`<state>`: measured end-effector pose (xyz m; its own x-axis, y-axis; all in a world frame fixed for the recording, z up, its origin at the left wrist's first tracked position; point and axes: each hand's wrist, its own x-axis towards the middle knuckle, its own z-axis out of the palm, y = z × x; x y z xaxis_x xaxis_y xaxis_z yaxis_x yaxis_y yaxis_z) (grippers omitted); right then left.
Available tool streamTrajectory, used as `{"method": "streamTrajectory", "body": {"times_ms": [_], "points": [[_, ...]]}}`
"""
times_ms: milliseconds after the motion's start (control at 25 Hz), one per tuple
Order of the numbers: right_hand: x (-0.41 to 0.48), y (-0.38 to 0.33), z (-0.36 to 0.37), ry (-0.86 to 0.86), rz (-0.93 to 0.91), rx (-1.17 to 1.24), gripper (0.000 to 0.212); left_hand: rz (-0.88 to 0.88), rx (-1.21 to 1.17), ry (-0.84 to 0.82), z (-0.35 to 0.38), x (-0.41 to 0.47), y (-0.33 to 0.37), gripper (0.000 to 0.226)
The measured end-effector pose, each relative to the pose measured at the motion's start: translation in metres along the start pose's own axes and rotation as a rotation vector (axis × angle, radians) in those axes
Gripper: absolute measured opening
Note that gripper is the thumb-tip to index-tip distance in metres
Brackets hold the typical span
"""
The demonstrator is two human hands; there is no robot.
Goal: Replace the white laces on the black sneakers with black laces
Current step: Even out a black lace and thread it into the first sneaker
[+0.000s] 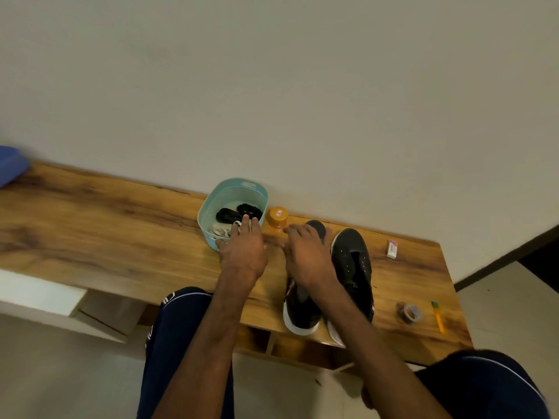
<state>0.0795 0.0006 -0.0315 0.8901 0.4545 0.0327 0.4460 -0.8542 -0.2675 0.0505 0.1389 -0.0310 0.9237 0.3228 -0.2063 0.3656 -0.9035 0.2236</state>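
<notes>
Two black sneakers with white soles lie on the wooden table. The right sneaker (354,267) shows bare eyelets, and the left sneaker (302,306) is partly hidden under my right arm. My right hand (305,255) rests over the left sneaker's front with relaxed fingers and holds nothing. My left hand (243,252) reaches over the near rim of a teal basket (236,189), fingers fairly straight and thumb spread outside the rim. A strand of the white laces (222,229) lies across its fingertips. Two black lace bundles (239,213) sit deeper in the basket.
An orange lidded jar (277,217) stands between the basket and the sneakers. To the right lie a small white box (392,248), a tape roll (410,313) and a yellow pen (437,316). A wall runs behind the table. My knees are below its front edge.
</notes>
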Motion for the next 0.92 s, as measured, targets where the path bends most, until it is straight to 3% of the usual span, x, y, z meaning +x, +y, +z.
{"method": "streamTrajectory", "body": {"times_ms": [240, 480, 680, 920], "points": [[0.128, -0.037, 0.018, -0.096, -0.166, -0.172, 0.035, -0.017, -0.04, -0.023, -0.006, 0.007, -0.022, 0.063], [0.203, -0.062, 0.085, -0.324, -0.189, -0.339, 0.024, -0.035, 0.006, 0.011, -0.016, 0.002, -0.034, 0.037], [0.226, -0.058, 0.117, -0.303, -0.151, -0.438, 0.03, -0.023, 0.019, 0.053, -0.023, 0.008, -0.043, 0.029], [0.225, -0.055, 0.114, -0.21, -0.104, -0.326, 0.045, -0.004, 0.0, 0.079, -0.013, 0.008, -0.038, 0.025]]}}
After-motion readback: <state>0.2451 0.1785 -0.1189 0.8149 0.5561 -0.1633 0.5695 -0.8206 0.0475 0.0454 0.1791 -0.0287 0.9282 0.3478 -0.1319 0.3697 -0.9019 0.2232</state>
